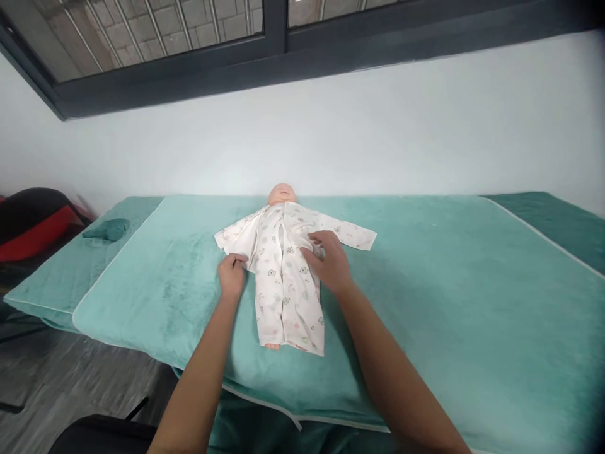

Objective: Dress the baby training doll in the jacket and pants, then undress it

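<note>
Fingers (324,237) on gown (271,274); doll (282,194) mostly hidden

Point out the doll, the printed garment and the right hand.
Doll (282,194): head-camera view, on the lower part of its head.
Printed garment (269,277): head-camera view, on the middle of its front.
Right hand (333,265): head-camera view, on the back of the hand.

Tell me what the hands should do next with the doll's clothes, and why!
Maybe the right hand could gently draw its side of the white outfit toward the middle. A narrow gap shows down the front over the doll's chest, and the left hand is at the cloth's other side.
</note>
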A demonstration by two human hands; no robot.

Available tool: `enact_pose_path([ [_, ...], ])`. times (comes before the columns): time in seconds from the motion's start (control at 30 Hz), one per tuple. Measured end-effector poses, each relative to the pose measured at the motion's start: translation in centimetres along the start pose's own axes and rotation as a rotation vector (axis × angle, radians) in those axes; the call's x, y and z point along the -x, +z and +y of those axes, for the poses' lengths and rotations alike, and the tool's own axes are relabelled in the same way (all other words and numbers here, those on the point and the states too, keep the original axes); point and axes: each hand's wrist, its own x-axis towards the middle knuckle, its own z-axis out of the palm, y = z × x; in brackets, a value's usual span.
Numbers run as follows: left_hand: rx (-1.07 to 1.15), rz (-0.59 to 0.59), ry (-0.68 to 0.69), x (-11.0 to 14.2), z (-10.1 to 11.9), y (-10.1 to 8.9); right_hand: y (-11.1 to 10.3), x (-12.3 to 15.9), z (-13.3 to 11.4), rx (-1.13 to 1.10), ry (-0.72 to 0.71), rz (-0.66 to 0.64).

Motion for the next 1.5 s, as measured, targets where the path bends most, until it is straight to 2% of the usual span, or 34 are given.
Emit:
enact_pose_path([
  [0.13, 0.008, 0.004, 0.004, 0.0, 0.0, 0.0, 0.1, 1.3, -0.4, 0.033, -0.036, -0.067],
  [0.23, 0.008, 0.004, 0.009, 0.0, -0.1, -0.1, 0.3, 2.2, -1.2, -0.009, -0.056, -0.031],
  [0.37, 0.009, 0.010, 0.032, 0.1, -0.1, -0.1, -0.1, 3.2, -2.0, -0.150, 0.002, 0.015],
  [0.53, 0.000, 0.053, 0.076, 0.1, -0.5, -0.2, -1.0, 4.1, -2.2, -0.251, 0.051, -0.163],
  [0.6, -0.002, 0.077, 0.106, 0.0, -0.6, -0.2, -1.1, 4.4, -2.1, -0.280, 0.121, -0.114],
  [0.67, -0.007, 0.119, 0.131, -0.1, -0.7, -0.1, -1.0, 4.5, -1.7, -0.284, 0.229, -0.007],
  [0.73, -0.036, 0.166, 0.143, -0.2, -0.7, 0.0, -0.7, 4.5, -1.0, -0.230, 0.322, 0.095],
  [0.8, -0.122, 0.192, 0.148, -0.2, -0.7, 0.2, -0.4, 4.5, -0.2, -0.145, 0.359, 0.134],
  [0.93, -0.361, 0.216, 0.113, -0.2, -0.4, 0.5, 0.2, 4.7, 0.8, -0.063, 0.381, -0.036],
  [1.0, -0.437, 0.221, 0.063, -0.2, -0.1, 0.7, 0.3, 4.6, 1.1, -0.070, 0.398, -0.080],
  [1.1, -0.481, 0.194, 0.041, -0.2, 0.4, 0.7, 0.5, 3.3, 1.7, -0.087, 0.410, 0.058],
  [1.2, -0.465, 0.173, 0.059, -0.2, 0.6, 0.7, 1.2, 0.2, 2.9, -0.121, 0.358, 0.171],
  [1.27, -0.452, 0.163, 0.063, -0.3, 0.6, 0.6, 2.1, -2.3, 3.9, -0.173, 0.326, 0.170],
  [1.37, -0.410, 0.132, 0.070, -0.4, 0.1, 0.5, 3.9, -5.0, 5.2, -0.223, 0.363, 0.138],
  [1.5, -0.299, 0.098, 0.040, -0.9, -0.4, 0.6, 5.7, -5.3, 6.2, -0.260, 0.432, 0.030],
])
